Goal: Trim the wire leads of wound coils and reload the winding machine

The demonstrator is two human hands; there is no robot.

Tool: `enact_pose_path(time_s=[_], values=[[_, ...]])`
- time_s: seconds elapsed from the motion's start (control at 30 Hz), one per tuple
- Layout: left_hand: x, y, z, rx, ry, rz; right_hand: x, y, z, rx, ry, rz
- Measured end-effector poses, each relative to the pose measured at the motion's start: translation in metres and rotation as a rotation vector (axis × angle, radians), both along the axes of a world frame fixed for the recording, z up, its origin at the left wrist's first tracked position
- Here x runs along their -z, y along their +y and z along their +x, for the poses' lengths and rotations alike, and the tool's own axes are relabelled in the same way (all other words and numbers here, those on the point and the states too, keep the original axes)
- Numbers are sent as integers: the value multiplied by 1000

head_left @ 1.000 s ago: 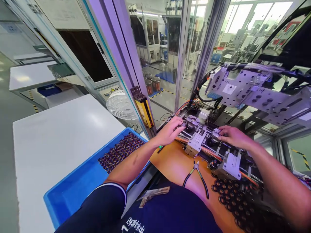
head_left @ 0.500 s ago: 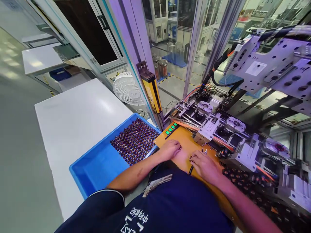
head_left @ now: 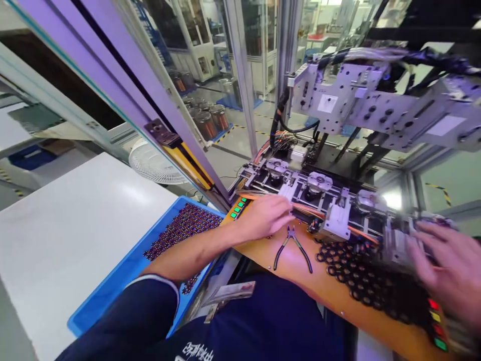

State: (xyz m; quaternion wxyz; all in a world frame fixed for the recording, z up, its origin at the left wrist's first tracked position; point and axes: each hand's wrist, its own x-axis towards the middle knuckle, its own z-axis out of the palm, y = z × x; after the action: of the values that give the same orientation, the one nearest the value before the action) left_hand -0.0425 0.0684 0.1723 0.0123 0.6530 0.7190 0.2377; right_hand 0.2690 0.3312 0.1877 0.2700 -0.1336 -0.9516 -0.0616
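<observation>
My left hand (head_left: 266, 216) is over the back edge of the orange work surface (head_left: 259, 255), beside the machine's metal fixtures (head_left: 278, 168); its fingers are bent together, and anything in them is hidden. My right hand (head_left: 449, 260) is at the far right, blurred, with its fingers spread and nothing seen in it, near the rightmost fixture. Between the hands, black-handled pliers (head_left: 292, 248) lie on the orange surface with handles apart. Many black rings (head_left: 356, 276) lie to the right of the pliers.
A blue bin (head_left: 112, 281) with many small dark copper parts (head_left: 184, 225) stands at the left, by a white table (head_left: 75, 215). Green buttons (head_left: 238, 208) sit left, coloured buttons (head_left: 436, 321) right. Metal plates with cables (head_left: 345, 100) hang above. A fan (head_left: 154, 160) stands behind.
The view has turned right. My left hand has moved toward the fixtures, and my right hand has gone far right and opened. The pliers now show fully.
</observation>
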Motion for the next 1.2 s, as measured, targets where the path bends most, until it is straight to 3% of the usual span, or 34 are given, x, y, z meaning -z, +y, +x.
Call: enact_pose_path(time_s=[0.07, 0.13, 0.2, 0.27, 0.33, 0.47, 0.7, 0.87, 0.93, 1.03, 1.1, 1.2], values=[[-28, 59, 8, 143, 106, 85, -11, 53, 12, 210, -107, -29], [-44, 120, 22, 247, 184, 58, -13, 95, 16, 323, -289, -121], [-48, 172, 40, 286, 219, -50, -9, 122, 16, 342, -375, -189], [-44, 207, 55, 307, 232, -146, -2, 135, 16, 330, -419, -237], [-35, 227, 64, 314, 240, -200, 4, 140, 18, 332, -447, -267], [-24, 245, 65, 328, 245, -284, 13, 145, 22, 362, -474, -296], [-33, 263, 61, 365, 162, -417, 18, 152, 22, 381, -544, -377], [-58, 239, 65, 380, 49, -258, 14, 152, 15, 380, -547, -460], [-72, 213, 64, 404, -15, -142, 6, 156, 12, 371, -533, -494], [-86, 153, 50, 447, -175, 114, -16, 161, 16, 340, -471, -533], [-80, 103, 34, 399, -286, 211, -32, 151, 22, 300, -406, -539], [-39, 25, 9, 125, -430, 233, -42, 103, 23, 151, -251, -496]])
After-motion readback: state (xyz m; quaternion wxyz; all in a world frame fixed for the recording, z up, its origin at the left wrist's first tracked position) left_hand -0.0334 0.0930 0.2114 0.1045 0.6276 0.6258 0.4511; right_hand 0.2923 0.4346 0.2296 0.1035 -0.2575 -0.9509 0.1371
